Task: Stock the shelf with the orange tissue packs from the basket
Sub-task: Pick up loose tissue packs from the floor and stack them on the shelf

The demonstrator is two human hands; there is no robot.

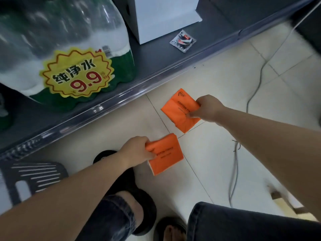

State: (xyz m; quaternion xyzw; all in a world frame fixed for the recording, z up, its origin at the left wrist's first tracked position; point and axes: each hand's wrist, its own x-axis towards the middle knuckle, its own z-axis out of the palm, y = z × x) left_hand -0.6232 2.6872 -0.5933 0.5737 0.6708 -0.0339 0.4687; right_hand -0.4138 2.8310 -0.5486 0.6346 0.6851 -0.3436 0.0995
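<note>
Each of my hands holds one orange tissue pack over the tiled floor, in front of the dark low shelf (156, 61). My left hand (137, 150) grips the left edge of the nearer orange tissue pack (166, 153), printed "COTTON TISSUE". My right hand (208, 108) pinches the right edge of the farther orange tissue pack (178, 110), which sits closer to the shelf's front rail (104, 108). The basket is only partly in view, at the lower left (34, 178).
On the shelf stand a shrink-wrapped pack of water bottles (66, 40) with a yellow 9.9 price sticker, a white box (163, 16) and a small foil sachet (183, 40). A grey cable (257, 87) runs across the floor at right. My slippered feet are below.
</note>
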